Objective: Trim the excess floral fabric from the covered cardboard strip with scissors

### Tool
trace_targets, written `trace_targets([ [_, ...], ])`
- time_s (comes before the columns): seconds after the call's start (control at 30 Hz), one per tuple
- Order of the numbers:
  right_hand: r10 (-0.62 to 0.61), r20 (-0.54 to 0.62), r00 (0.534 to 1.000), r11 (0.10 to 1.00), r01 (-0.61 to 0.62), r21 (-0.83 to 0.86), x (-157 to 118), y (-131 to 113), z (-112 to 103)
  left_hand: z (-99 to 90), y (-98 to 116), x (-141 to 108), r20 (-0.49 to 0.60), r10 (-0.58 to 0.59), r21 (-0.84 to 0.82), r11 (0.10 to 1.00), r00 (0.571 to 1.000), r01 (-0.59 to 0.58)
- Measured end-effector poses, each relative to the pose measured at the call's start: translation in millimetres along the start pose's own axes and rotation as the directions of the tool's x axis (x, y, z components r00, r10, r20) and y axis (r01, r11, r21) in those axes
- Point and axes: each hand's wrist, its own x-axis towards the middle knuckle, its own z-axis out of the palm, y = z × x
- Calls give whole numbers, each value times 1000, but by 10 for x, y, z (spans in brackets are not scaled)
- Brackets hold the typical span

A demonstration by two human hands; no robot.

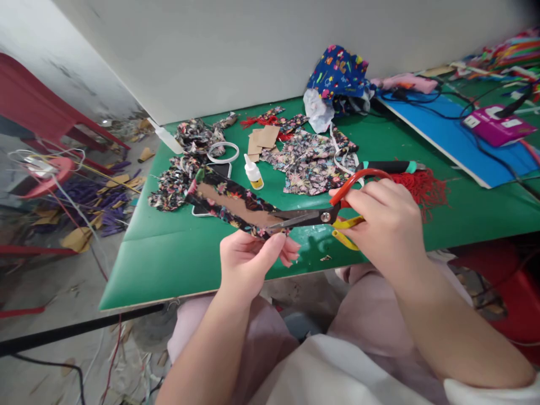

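Observation:
My left hand [253,256] pinches the near end of a long cardboard strip [236,205] edged with dark floral fabric, held above the green table. Scissors [325,216] with red and yellow handles are in my right hand [383,219], their blades lying at the strip's right end. Beyond the strip stands a small glue bottle [253,173] with a yellow label. A white ring [223,152] rests to its left, above a phone-like white-edged object [223,170] partly covered by the strip. Floral fabric pieces [312,160] lie behind the scissors.
Crumpled floral scraps [169,185] and a white bottle [165,136] sit at the left; cardboard pieces [264,139] lie mid-table. At the right are red fringe [422,188], a black-and-green handled tool [388,166], a blue board [455,135] and a purple device [500,125] with cables.

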Motion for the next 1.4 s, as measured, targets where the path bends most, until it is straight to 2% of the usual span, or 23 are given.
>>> trace_targets([
  [0.1, 52, 8, 999, 996, -52, 67, 7, 8, 14, -24, -26, 19, 10, 2, 24, 1000, 1000, -2],
  [0.17, 166, 24, 986, 966, -168, 197, 23, 5, 18, -40, -59, 29, -18, 28, 18, 999, 999, -28],
  [0.23, 321, 96, 942, 865, -333, 375, 43, -15, 7, -62, -99, 40, -19, 73, -16, 997, 997, -73],
  [0.3, 405, 211, 890, 714, -451, 536, 59, -58, -20, -88, -136, 51, 48, 105, -62, 993, 993, -102],
  [0.4, 379, 345, 859, 509, -505, 697, 56, -153, -60, -120, -174, 61, 171, 151, -110, 985, 974, -133],
  [0.5, 314, 442, 840, 331, -534, 778, 38, -250, -73, -129, -200, 66, 241, 211, -108, 976, 947, -190],
  [0.67, 242, 467, 850, 101, -501, 860, 51, -327, -39, -117, -235, 74, 291, 275, -47, 961, 917, -273],
  [0.77, 176, 500, 848, 2, -509, 861, 73, -326, -20, -109, -246, 69, 301, 285, -34, 957, 910, -289],
  [0.93, 176, 524, 833, -45, -525, 850, 89, -325, -17, -85, -263, 52, 243, 241, -11, 969, 939, -246],
  [1.03, 176, 513, 840, -99, -503, 858, 91, -346, -14, -57, -273, 57, 184, 207, 8, 977, 961, -212],
  [1.13, 157, 504, 849, -148, -484, 862, 81, -379, 0, -30, -283, 72, 143, 226, -24, 974, 964, -225],
  [1.23, 209, 498, 842, -115, -485, 867, 58, -410, 31, -10, -299, 69, 109, 208, 20, 977, 972, -212],
  [1.4, 401, 426, 811, 11, -470, 883, 26, -441, 97, 29, -328, 6, 16, 176, 248, 953, 984, -174],
])
